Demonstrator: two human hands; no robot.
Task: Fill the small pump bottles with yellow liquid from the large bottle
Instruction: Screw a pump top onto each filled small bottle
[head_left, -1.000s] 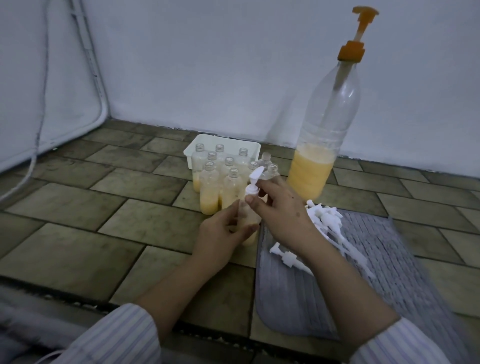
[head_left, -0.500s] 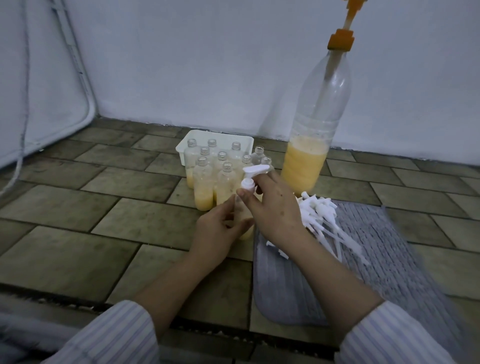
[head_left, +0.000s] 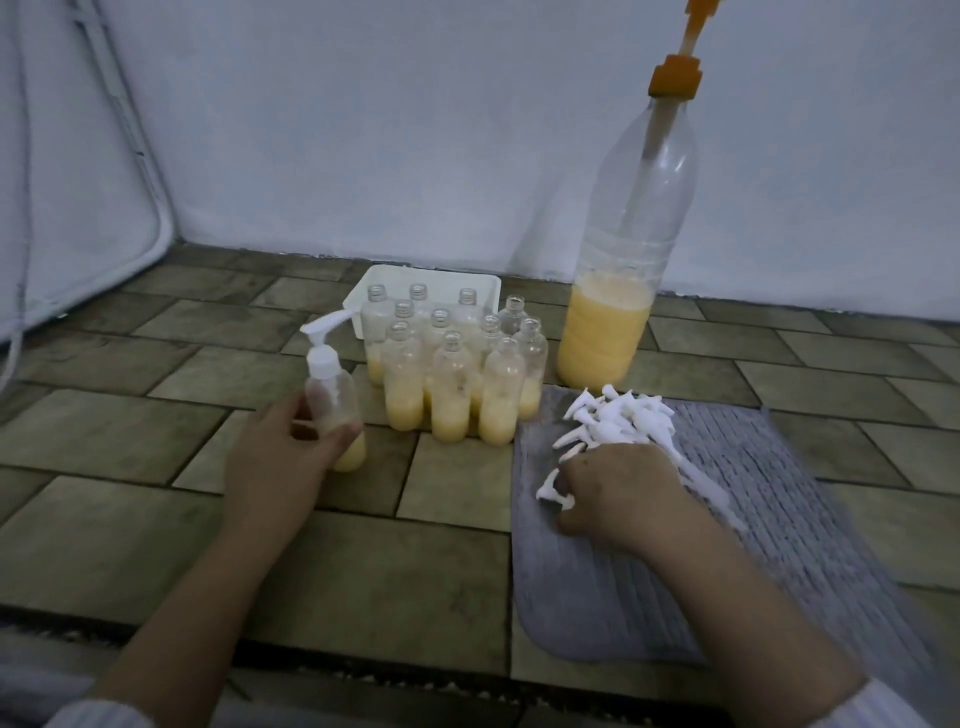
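Beside the large bottle (head_left: 610, 332), left of the uncapped small bottles (head_left: 452, 374), the left hand (head_left: 280, 462) grips a now-capped pump bottle (head_left: 335, 405), while the right hand (head_left: 615, 491) has dropped to the pump heads (head_left: 618, 415), fingers curled on one: next capping likely.

A single wide-angle view from the wearer's head looks forward and down at a tiled floor (head_left: 156, 431), close to it. Both forearms enter from the bottom edge. A pale wall (head_left: 415, 130) fills the upper half, its lines bent near the edges.
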